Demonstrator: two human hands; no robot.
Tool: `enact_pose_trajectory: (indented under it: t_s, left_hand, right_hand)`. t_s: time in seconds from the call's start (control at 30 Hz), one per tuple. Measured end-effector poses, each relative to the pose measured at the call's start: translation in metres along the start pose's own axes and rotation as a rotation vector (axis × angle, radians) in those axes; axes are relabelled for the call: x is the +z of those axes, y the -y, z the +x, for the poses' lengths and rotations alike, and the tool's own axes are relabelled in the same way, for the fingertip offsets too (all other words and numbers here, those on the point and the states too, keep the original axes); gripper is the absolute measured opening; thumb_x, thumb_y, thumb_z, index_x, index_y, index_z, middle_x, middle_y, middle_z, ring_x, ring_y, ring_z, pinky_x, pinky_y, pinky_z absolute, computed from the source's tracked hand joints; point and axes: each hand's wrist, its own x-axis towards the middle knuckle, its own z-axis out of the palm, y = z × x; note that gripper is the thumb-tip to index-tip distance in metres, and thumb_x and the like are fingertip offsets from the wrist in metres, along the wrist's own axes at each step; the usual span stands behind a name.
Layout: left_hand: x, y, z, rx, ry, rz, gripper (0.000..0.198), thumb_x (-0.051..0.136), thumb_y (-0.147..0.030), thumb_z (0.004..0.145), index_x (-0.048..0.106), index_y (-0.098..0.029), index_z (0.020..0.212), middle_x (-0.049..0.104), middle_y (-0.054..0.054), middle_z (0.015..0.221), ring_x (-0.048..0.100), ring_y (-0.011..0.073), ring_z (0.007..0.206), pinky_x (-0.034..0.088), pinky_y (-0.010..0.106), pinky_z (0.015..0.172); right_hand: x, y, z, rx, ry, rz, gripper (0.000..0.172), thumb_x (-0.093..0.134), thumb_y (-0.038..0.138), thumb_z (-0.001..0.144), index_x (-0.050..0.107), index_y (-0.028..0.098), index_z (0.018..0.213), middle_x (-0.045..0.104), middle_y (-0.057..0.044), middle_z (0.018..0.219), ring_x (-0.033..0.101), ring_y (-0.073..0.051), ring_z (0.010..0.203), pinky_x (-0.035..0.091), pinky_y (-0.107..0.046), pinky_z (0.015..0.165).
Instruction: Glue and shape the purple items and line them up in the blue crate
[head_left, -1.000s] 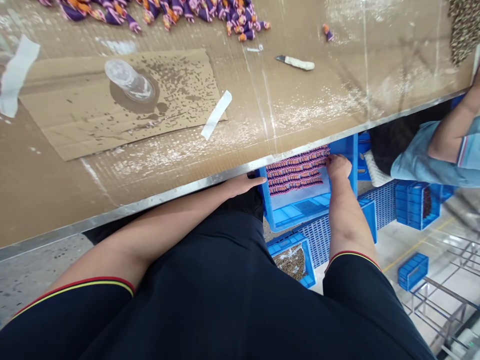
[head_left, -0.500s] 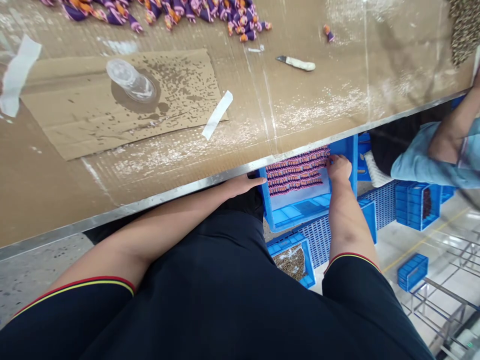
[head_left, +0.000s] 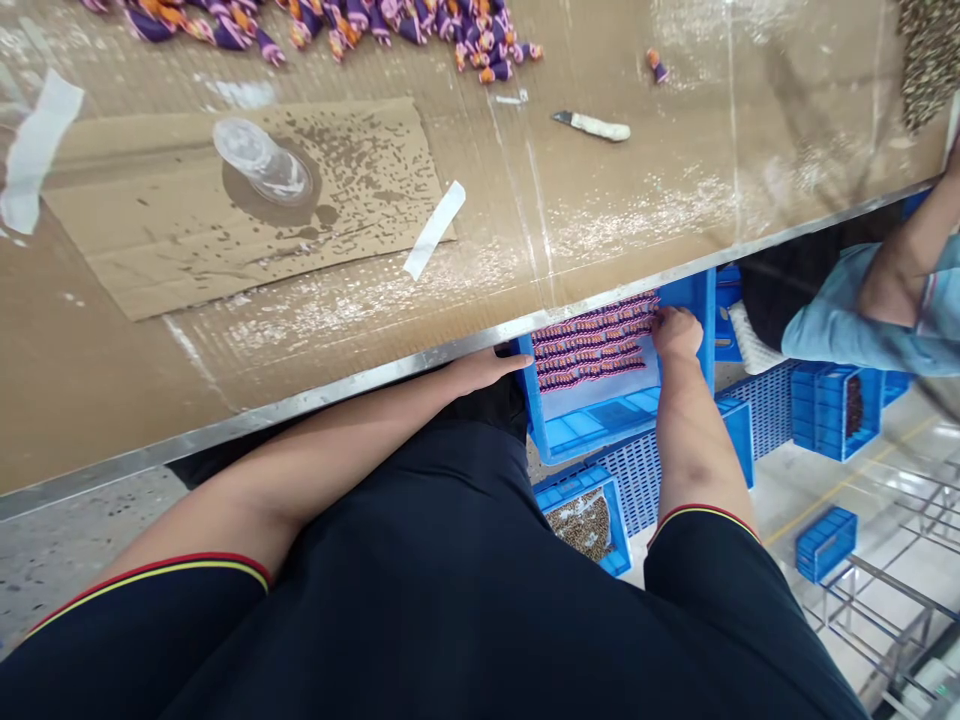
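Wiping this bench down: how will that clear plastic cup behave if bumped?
The cup looks thin-walled, so probably light. Lying on its side on the cardboard, it seems apt to roll. The dark, wet-looking patch under it may make it slippery.

A factory workshop: blue plastic crates [head_left: 836, 412], a steel-edged workbench [head_left: 112, 400], wire racks [head_left: 877, 610], a yellow-lined floor [head_left: 847, 480].

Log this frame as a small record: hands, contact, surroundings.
left hand: open, fingertips near the rim of a blue plastic crate
right hand: on striped purple-and-orange rows in that crate
tabletop: clear plastic cup on its side on a cardboard sheet, white-handled knife, loose purple-and-orange pieces
nearby: co-worker's light blue sleeve, blue crate of brown granules
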Motion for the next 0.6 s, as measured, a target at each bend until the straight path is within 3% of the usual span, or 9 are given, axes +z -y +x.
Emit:
enact_pose_trajectory:
  t_s: [0.3,0.6]
  left_hand:
    - [-0.002,0.007,0.005,-0.004,0.006,-0.033,0.062,0.099,-0.054,0.072,0.083,-0.028,0.125,0.080,0.010,0.148,0.067,0.0369,0.152,0.043,0.051,0.139]
    - [0.000,0.007,0.007,-0.003,-0.014,-0.059,0.046,0.099,-0.045,0.069,0.086,-0.032,0.112,0.083,0.007,0.141,0.068,0.0378,0.150,0.042,0.053,0.140]
  right_hand:
    - [0.018,-0.010,0.004,-0.098,-0.059,0.103,0.039,0.058,0.025,0.108,0.084,0.027,0.136,0.076,-0.013,0.140,0.076,-0.029,0.115,0.060,-0.038,0.101]
    - [0.043,-0.029,0.014,-0.117,-0.271,0.306,0.038,0.061,0.016,0.097,0.086,0.014,0.125,0.081,-0.020,0.123,0.076,-0.036,0.113,0.061,-0.046,0.103]
